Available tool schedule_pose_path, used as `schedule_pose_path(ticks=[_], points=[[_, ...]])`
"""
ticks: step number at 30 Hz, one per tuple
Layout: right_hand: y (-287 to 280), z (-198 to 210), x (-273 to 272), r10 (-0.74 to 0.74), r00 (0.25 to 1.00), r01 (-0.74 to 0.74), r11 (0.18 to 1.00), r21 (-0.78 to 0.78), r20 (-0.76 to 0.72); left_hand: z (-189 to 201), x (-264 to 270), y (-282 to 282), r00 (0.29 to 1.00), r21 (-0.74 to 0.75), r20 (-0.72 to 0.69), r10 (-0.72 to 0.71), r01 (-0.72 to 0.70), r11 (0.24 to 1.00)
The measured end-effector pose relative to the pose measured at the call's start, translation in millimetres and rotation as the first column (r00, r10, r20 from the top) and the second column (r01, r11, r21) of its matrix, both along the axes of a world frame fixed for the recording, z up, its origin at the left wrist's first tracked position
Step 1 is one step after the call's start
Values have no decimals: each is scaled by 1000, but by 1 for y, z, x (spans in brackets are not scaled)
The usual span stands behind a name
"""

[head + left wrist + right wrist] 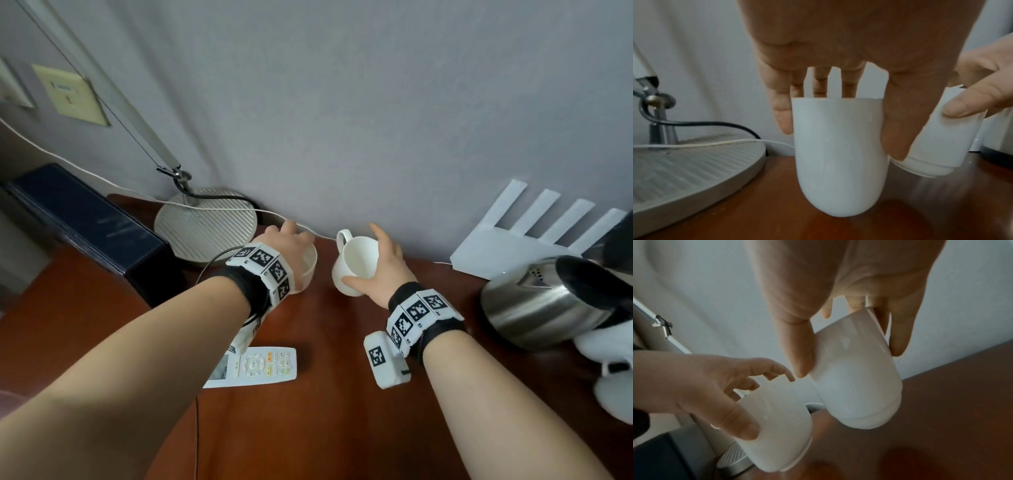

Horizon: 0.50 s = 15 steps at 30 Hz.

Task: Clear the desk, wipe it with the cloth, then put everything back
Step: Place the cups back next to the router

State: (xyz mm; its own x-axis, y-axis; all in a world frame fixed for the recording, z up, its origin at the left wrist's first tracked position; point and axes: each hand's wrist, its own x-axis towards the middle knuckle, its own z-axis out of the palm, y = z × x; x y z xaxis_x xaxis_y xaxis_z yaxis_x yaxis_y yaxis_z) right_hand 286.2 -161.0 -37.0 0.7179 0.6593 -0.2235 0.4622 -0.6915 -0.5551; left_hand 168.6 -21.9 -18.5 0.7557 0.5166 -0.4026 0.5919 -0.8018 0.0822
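On the red-brown desk (325,411), near the wall, are two white cups. My left hand (294,250) grips the handleless cup (310,263) from above, thumb on one side and fingers (781,113) on the other. That cup (838,154) is upright with its base at the desk surface. My right hand (368,251) grips the handled mug (356,270) round its rim. The mug (855,382) is tilted and its base is off the desk. The two cups nearly touch. No cloth is in view.
A round ribbed lamp base (205,226) with cables stands left of the cups, and a dark blue box (89,222) lies beyond it. A white remote (253,366) lies near me. A steel kettle (541,305) and a white router (513,240) stand at the right.
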Motion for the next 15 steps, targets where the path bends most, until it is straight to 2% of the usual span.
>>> schedule_pose_path(ticks=[6, 11, 15], points=[[-68, 32, 2, -2, 1000, 2, 1000, 2, 27, 39, 2, -62, 996, 82, 58, -63, 58, 995], [-130, 48, 6, -16, 998, 14, 1000, 25, 65, 55, 11, -116, 989, 125, 36, -146, 140, 982], [-188, 57, 19, -19, 998, 15, 998, 67, 61, 64, 23, -173, 988, 111, 35, -150, 145, 983]])
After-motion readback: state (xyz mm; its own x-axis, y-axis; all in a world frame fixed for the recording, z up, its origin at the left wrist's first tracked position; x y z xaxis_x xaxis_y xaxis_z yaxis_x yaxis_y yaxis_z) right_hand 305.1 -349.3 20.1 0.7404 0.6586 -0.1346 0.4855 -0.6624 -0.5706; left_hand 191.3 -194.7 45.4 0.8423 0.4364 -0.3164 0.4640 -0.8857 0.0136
